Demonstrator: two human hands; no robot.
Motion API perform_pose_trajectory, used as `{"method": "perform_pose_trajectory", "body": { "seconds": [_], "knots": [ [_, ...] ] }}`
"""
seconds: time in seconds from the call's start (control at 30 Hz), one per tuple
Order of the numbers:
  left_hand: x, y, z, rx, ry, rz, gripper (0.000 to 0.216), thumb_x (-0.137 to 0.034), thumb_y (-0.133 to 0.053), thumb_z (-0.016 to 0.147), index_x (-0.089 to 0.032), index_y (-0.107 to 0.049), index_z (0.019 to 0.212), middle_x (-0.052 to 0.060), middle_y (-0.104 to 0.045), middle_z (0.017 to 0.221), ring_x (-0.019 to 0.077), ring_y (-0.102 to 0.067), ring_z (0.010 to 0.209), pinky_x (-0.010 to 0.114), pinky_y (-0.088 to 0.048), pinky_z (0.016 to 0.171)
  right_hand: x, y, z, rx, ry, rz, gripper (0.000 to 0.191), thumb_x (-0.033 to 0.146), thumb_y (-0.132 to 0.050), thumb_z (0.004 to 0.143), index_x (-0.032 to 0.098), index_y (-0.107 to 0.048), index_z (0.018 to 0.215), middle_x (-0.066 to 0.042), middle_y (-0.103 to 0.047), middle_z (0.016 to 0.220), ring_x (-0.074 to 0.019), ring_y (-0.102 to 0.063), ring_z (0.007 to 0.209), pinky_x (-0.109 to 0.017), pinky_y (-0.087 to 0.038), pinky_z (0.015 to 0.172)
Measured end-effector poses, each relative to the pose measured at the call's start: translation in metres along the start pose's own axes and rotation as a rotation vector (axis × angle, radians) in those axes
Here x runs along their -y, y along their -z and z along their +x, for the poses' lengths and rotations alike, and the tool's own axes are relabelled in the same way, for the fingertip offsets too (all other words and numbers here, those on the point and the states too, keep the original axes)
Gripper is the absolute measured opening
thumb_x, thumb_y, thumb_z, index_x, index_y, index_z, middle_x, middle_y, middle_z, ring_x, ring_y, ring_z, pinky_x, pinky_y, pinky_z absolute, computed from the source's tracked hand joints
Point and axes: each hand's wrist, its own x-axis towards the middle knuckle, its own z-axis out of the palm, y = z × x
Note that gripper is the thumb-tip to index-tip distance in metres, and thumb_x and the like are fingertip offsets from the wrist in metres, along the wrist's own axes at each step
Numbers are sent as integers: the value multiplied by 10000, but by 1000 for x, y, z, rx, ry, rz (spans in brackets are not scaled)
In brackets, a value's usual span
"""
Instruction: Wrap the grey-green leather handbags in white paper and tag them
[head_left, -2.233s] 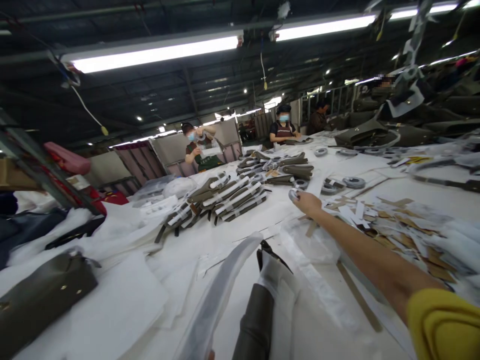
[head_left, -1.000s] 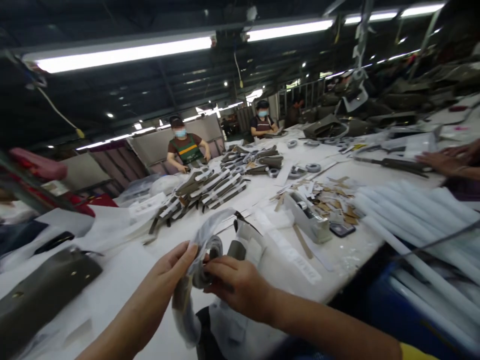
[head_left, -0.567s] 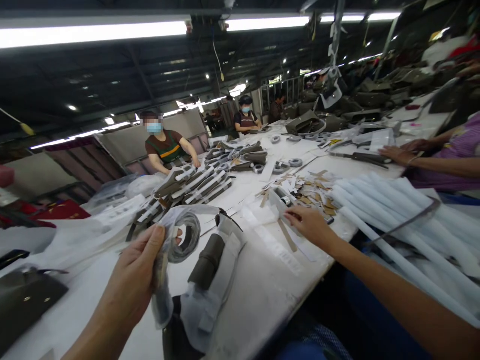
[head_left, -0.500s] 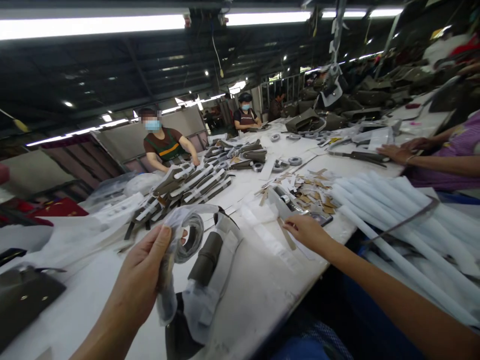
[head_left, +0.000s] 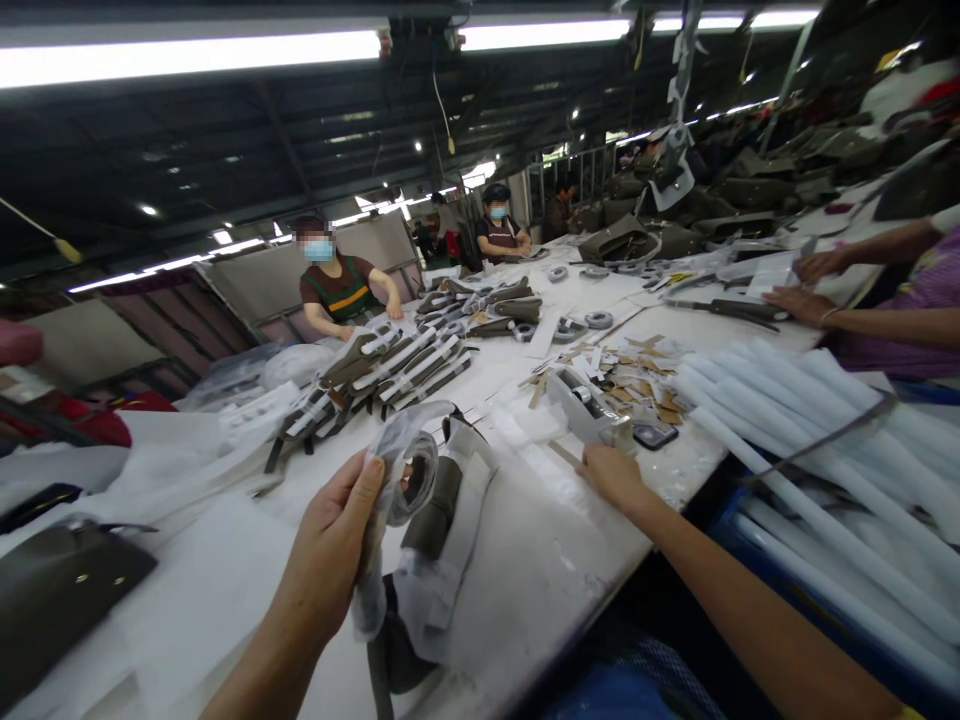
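Observation:
My left hand (head_left: 337,535) is closed round a coiled strap (head_left: 415,478) wrapped in clear plastic, thumb on top and the coil facing right. Just beyond it on the table lies a dark olive rolled piece (head_left: 433,508), partly covered with white wrapping. My right hand (head_left: 611,475) has its fingers pinched together at the end of a flat grey-brown strip (head_left: 566,456), low over the tabletop. Clear plastic sleeves (head_left: 529,425) lie beside that hand. A tape dispenser (head_left: 581,402) stands right behind its knuckles.
A dark phone (head_left: 655,435) and scattered cardboard scraps (head_left: 645,375) lie beyond my right hand. Wrapped straps (head_left: 405,365) are heaped ahead, near a masked co-worker (head_left: 341,285). White foam tubes (head_left: 817,430) fill the right side. Another person's hands (head_left: 806,290) work at far right.
The view has shifted slightly, so most things sit farther right. The strip at my right fingers now lies at a flatter angle. My left hand still holds the coiled strap.

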Motion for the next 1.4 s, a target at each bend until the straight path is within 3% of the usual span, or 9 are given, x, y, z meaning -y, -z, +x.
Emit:
{"method": "perform_pose_trajectory", "body": {
  "seconds": [0.17,0.4,0.57,0.63,0.77,0.83,0.97,1.03,1.4],
  "knots": [
    [0,2,2,23,9,-53,394,-572,-663,831,-208,-669,984,0,-702,798,177,-637,746,235,-483,689,-4,6,-10,7,-3,55,71,235,-647,843,196,-699,816,-74,-729,927,-246,-667,861,-309,-441,667],
    [4,9,9,65,38,-131,436,-561,-683,828,-191,-669,1059,13,-709,836,182,-637,769,239,-492,677,2,19,-8,-78,97,183,273,384,-485,955,274,-731,998,-16,-754,924,-223,-681,868,-300,-465,699],
    [5,7,9,88,28,-144,362,-531,-648,868,-191,-673,989,0,-685,831,154,-608,743,224,-478,681,6,18,8,-126,148,210,296,254,-504,934,230,-703,1152,-95,-757,915,-268,-693,863,-361,-502,768],
    [4,7,8,94,32,-157,358,-527,-650,868,-189,-678,986,-3,-678,821,146,-602,731,215,-469,669,11,20,11,-159,153,210,290,238,-468,945,216,-721,1085,-133,-748,942,-298,-691,902,-404,-509,797],
    [2,6,10,112,45,-200,382,-511,-662,865,-184,-690,1060,9,-701,853,143,-616,734,213,-474,681,40,42,-2,-334,375,411,240,267,-488,926,212,-722,928,-116,-691,1185,-284,-631,1105,-395,-481,958],
    [2,6,11,100,35,-200,391,-503,-676,856,-173,-699,1064,16,-713,852,140,-619,724,210,-475,678,65,58,-19,-275,472,597,229,342,-527,913,215,-717,922,-84,-719,1067,-244,-662,962,-348,-519,863],
    [6,4,11,35,-1,-194,443,-497,-707,830,-177,-699,1136,33,-738,920,155,-642,776,217,-490,705,112,80,-57,138,554,876,290,465,-595,878,226,-740,954,-21,-716,814,-161,-615,645,-267,-491,601],
    [7,3,10,13,-25,-181,460,-493,-705,832,-192,-689,1180,42,-742,999,172,-656,838,231,-499,744,128,82,-66,253,550,948,295,474,-634,846,220,-755,932,-8,-691,727,-144,-580,582,-254,-454,546],
    [1,-8,1,-39,-238,109,328,-403,-688,858,-230,-714,1136,30,-741,1100,203,-667,1000,296,-493,901,183,75,-60,309,424,1368,375,545,-759,693,174,-738,742,19,-582,591,-111,-491,520,-259,-405,514]
  ]
}}
